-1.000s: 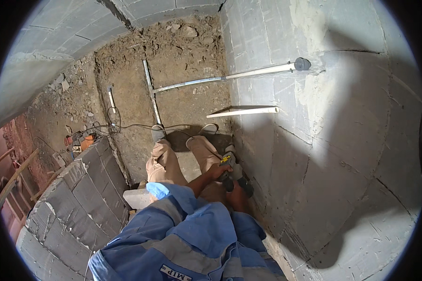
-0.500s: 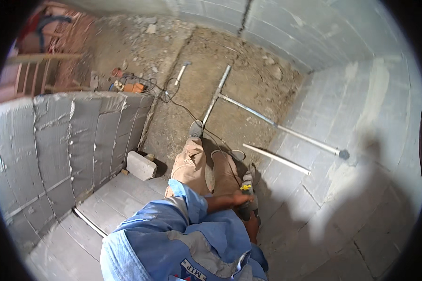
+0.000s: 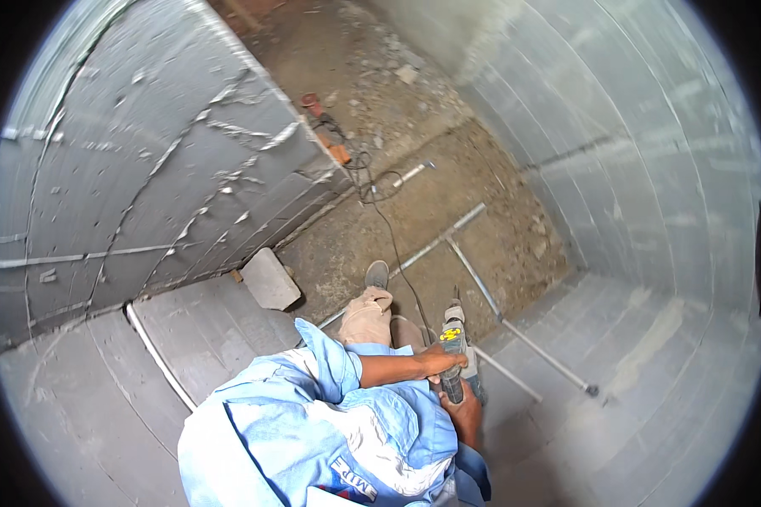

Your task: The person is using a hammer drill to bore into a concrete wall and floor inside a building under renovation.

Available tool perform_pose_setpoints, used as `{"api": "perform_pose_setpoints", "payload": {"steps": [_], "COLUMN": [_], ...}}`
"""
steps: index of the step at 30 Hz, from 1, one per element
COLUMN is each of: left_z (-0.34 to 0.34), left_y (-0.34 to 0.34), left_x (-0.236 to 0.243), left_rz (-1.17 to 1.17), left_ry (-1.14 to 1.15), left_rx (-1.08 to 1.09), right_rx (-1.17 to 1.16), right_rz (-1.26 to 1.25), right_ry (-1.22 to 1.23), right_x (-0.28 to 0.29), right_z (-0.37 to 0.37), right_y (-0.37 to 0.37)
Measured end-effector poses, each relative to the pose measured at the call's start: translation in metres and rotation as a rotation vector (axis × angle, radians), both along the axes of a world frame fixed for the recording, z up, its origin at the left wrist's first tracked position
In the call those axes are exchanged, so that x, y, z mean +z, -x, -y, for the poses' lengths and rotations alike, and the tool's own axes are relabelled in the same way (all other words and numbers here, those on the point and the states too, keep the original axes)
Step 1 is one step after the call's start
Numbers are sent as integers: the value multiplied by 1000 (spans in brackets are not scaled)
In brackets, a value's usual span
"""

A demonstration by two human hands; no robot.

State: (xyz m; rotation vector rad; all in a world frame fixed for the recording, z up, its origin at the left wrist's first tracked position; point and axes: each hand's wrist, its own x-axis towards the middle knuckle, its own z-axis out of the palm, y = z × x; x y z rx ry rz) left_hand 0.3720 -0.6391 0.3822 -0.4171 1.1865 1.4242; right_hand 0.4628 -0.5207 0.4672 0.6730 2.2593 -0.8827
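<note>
Low in the view, beside my legs, I carry a grey rotary hammer drill (image 3: pixel 453 338) with a yellow label and a bit pointing away from me. My left hand (image 3: pixel 438 362) is closed on the drill's body. My right hand (image 3: pixel 463 411) grips it farther back, partly behind the dark handle. A black cord (image 3: pixel 397 241) runs across the dirt floor (image 3: pixel 347 253). Just past the drill lie a jointed metal-and-white pipe assembly (image 3: pixel 479 287) and a shorter white pipe (image 3: pixel 509 372), which reaches over the lower right wall.
Grey block walls stand left (image 3: pixel 135 160) and right (image 3: pixel 626 144). A loose block (image 3: pixel 269 277) lies by the left wall. Orange and red tools (image 3: pixel 334 150) with coiled cord and a short white pipe (image 3: pixel 412 174) lie ahead among rubble. A white pipe (image 3: pixel 156 359) runs at lower left.
My view has swung round, bringing the left wall higher in frame. The drill has moved away from the right wall's foot and now sits more upright in view, still in both hands.
</note>
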Motion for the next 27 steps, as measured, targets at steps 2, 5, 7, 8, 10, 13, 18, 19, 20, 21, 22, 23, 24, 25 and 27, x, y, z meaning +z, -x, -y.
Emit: {"api": "perform_pose_setpoints", "payload": {"steps": [2,5,7,8,10,13,18,19,20,21,22,23,24,25,27], "left_z": [31,65,85,93,109,116,102,97,90,76,63,57,53,52,41], "left_y": [26,46,53,53,63,60,54,59,56,52,50,50,51,53,52], "left_x": [7,0,1,3,7,-8,-34,-19,-30,-53,-66,-65,-65,-66,-90], "left_rz": [55,186,234,287,333,400,420,435,432,439,444,431,424,397,369], "left_ry": [-10,-26,-96,-168,-160,-179,-121,-14,-16,-112,-211,-148,-156,-182,-221], "left_rx": [33,200,415,564,668,814,1182,1232,1268,1348,1424,1468,1487,1521,1578], "right_rx": [120,423,707,765,991,1227,1518,1586,1621,1678,1732,1792,1812,1867,1946], "right_rz": [-49,-97,-96,-102,-19,-42,-49,-16,-20,11,44,48,42,61,76], "right_ry": [4,-29,-68,-62,-72,-76,56,55,61,62,61,39,35,15,-18], "right_x": [12,-3,-3,-1,0,-8,-34,-35,-36,-36,-36,-33,-33,-33,-33], "right_z": [17,21,30,38,51,69,74,72,75,74,72,73,76,79,82], "right_y": [39,83,120,138,171,202,244,254,262,269,277,281,287,292,297]}}
